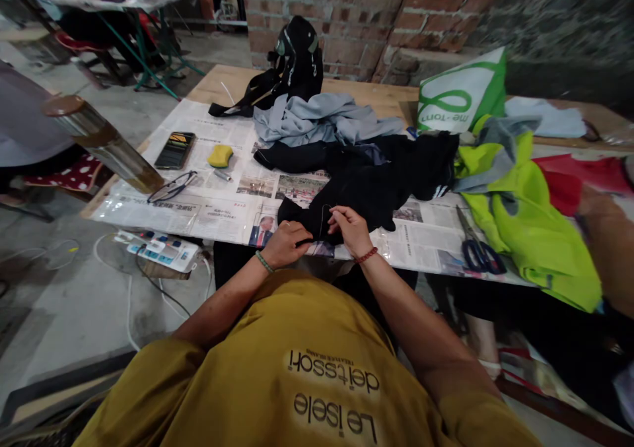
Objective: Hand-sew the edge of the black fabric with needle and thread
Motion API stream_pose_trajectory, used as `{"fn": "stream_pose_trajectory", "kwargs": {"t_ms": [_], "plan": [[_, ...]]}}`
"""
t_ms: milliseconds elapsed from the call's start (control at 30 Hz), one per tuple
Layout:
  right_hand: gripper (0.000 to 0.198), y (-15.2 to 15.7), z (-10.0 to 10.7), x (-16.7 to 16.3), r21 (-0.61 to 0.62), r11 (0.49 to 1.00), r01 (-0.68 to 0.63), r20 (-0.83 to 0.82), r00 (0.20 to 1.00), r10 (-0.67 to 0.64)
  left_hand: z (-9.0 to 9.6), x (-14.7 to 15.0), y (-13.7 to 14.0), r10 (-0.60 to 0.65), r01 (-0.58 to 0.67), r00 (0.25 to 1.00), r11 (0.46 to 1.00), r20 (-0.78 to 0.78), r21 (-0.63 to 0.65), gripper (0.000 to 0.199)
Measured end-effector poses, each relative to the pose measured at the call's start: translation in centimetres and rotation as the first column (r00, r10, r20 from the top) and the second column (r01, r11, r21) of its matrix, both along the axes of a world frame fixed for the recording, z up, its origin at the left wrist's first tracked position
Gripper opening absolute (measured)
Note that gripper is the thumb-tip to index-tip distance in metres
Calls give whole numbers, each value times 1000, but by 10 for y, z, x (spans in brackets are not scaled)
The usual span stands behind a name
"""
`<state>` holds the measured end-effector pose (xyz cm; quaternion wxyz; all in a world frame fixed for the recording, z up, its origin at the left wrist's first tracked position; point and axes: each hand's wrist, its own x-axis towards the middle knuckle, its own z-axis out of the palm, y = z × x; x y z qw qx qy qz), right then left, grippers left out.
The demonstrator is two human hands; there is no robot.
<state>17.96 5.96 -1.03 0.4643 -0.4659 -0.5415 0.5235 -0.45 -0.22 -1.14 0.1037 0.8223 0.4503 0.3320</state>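
Observation:
A black garment lies crumpled across the newspaper-covered table, its near end at the front edge. My left hand is closed on that end, fingers pinching the cloth. Just to the right, my right hand is closed in a pinch above the cloth. A pale thread loops up between the hands, one end at my right fingertips. Whether a needle is in the pinch is too small to tell. Behind the black garment is a bunched grey cloth.
Left on the table are a metal flask, phone, glasses and yellow sponge. Scissors and a neon vest lie right. A black bag stands behind. A power strip sits below the left edge.

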Motion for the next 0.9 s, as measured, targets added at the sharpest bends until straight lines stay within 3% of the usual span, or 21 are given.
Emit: {"fn": "stream_pose_trajectory", "kwargs": {"t_ms": [333,433,500,567,667,800,900], "plan": [[27,6,-4,10,55,995,80,52,995,-83,-15,-8,-16,42,-40,999,981,-5,192,22],[23,-3,0,13,170,984,51,168,982,-80,-15,-7,-17,-5,14,999,975,-38,221,19],[22,-13,4,15,304,951,-49,293,955,-44,-15,-7,-16,-29,40,998,974,-54,221,18],[23,-23,8,18,424,883,-200,426,905,0,-14,-8,-16,-44,56,997,975,-62,214,18],[28,-34,10,19,495,778,-387,628,778,-13,-12,-8,-16,-66,84,994,972,-87,220,17],[27,-39,8,18,479,722,-499,807,575,-138,-9,-8,-17,-76,105,987,971,-139,215,16],[27,-40,8,17,463,685,-563,853,493,-172,-9,-8,-17,-71,101,986,975,-152,198,17]]}}
